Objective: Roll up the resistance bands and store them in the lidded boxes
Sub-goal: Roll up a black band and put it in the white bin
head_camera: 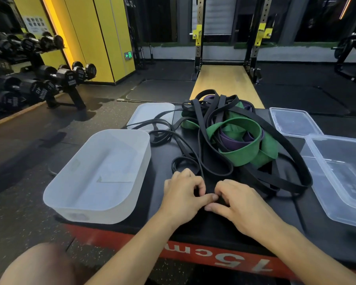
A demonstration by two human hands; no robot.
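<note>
A tangled heap of black, green and purple resistance bands (pixel 234 136) lies in the middle of a black platform (pixel 245 239). My left hand (pixel 183 194) and my right hand (pixel 238 204) sit side by side at the heap's near edge, fingers curled, both pinching the end of a narrow black band (pixel 203 159) that runs back into the heap. A frosted white box (pixel 70 198) stands open to the left. A clear plastic box (pixel 337 204) stands open at the right edge.
A frosted lid (pixel 144 112) lies behind the white box and a clear lid (pixel 292 122) behind the clear box. The platform has a red front edge. A dumbbell rack (pixel 49 79) stands far left, a squat rack (pixel 230 48) behind. My knee (pixel 39 266) shows bottom left.
</note>
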